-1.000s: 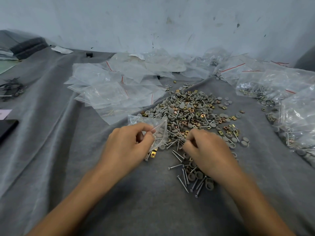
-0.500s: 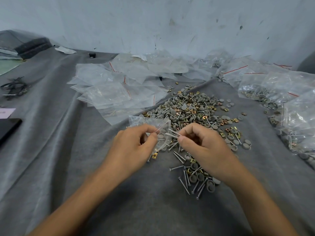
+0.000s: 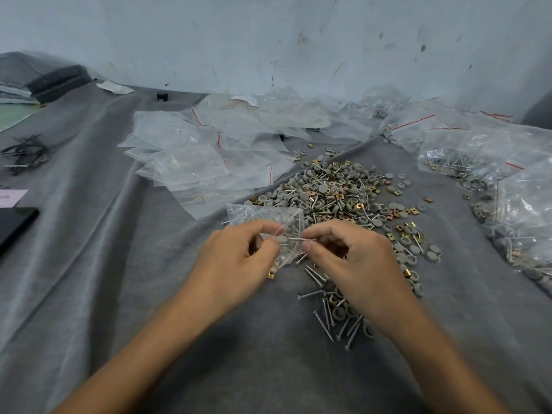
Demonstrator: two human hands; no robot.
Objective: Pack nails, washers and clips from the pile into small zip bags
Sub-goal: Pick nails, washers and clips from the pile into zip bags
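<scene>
the left hand (image 3: pixel 239 258) pinches a small clear plastic zip bag (image 3: pixel 268 215) between thumb and curled forefinger, close to the bag's mouth. the rest of the bag stands up just beyond its knuckles, and a few grey pieces show through the film.

the right hand (image 3: pixel 355 264) pinches a thin silver nail (image 3: pixel 297 239) by one end between thumb tip and forefinger tip, with its other fingers loosely curled. the nail lies level across the short gap between the two pinches, its free end at the bag's mouth beside the left fingertips. whether that end is already inside the film cannot be told.

just beyond the right knuckles spreads the pile of round grey washers, square brass-coloured clips and silver nails (image 3: pixel 337 192). under the right wrist, nearer the person, lies a loose scatter of long nails and washers (image 3: pixel 331 318). a single brass clip (image 3: pixel 271 274) sits just below the left thumb, beside the bag's lower corner.

well beyond the left hand lies a heap of empty clear zip bags with red seal lines (image 3: pixel 194 165). far to the right of the right hand lie filled clear bags (image 3: pixel 448 162). everything rests on a creased grey cloth (image 3: pixel 89 279). well to the left of the left hand are a flat black slab (image 3: pixel 15 225) and a tangle of black ties (image 3: pixel 25 153).
</scene>
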